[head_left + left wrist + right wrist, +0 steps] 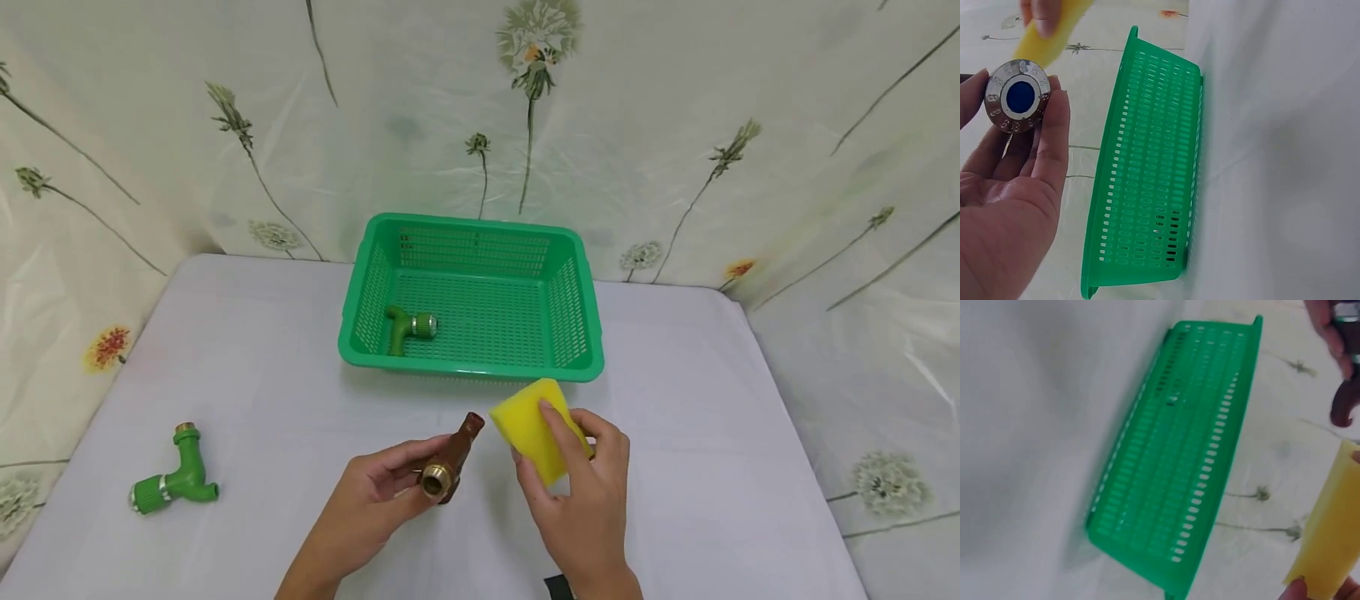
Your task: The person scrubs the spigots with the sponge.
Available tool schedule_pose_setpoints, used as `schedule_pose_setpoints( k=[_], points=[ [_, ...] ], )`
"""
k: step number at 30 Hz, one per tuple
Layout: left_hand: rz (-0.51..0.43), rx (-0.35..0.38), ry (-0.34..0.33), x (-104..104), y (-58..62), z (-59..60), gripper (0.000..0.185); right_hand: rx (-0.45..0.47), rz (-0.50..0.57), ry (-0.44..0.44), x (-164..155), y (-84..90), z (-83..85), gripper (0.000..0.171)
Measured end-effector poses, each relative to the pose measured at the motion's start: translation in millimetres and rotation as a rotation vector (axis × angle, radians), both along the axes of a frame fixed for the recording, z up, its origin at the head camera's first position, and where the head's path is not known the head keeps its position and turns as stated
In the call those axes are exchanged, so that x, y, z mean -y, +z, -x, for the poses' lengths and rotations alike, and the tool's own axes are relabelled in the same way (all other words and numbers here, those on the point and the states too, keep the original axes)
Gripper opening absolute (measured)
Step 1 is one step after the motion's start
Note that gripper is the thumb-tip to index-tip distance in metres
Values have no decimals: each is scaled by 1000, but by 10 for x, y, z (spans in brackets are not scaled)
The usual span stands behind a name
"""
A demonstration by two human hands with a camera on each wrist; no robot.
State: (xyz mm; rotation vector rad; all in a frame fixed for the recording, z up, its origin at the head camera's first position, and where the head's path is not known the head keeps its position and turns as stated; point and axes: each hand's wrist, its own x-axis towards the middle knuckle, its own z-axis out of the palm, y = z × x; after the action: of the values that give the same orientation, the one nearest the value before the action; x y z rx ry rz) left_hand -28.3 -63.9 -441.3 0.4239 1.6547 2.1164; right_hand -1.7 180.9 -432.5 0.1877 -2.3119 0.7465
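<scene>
In the head view my left hand grips a brown tap whose brass threaded end faces up toward me. The left wrist view shows the tap's silver knob with a blue centre, held between thumb and fingers. To the right, my right hand pinches a yellow sponge between thumb and fingers. A small gap separates the sponge from the tap in the head view. Part of the tap is hidden behind the left fingers.
Beyond the hands stands a green plastic basket with a green tap inside at its left. Another green tap lies on the white-covered table at the left. A flower-patterned sheet hangs behind and at the sides.
</scene>
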Motion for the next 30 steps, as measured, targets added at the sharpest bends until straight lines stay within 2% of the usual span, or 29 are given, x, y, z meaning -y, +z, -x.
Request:
schedule_pose_setpoints(
  k=[4,8,15,20,22,27,30],
  points=[
    [64,-61,22,-4,18,1,42,-85,12,68,95,27,-41,47],
    [81,-78,8,1,32,-8,42,-115,-17,113,147,13,-51,46],
    [80,-119,7,5,15,-3,43,-71,-45,61,51,-73,-30,48],
    [61,-111,22,8,7,6,46,-83,29,52,-19,-56,-30,49],
    [60,-104,27,8,12,13,46,-76,86,107,-10,-6,-70,51],
    [56,-108,21,2,15,17,45,-101,173,322,127,137,-162,47],
    [52,-110,13,-5,10,7,44,-106,151,332,146,116,-168,44]
  ],
)
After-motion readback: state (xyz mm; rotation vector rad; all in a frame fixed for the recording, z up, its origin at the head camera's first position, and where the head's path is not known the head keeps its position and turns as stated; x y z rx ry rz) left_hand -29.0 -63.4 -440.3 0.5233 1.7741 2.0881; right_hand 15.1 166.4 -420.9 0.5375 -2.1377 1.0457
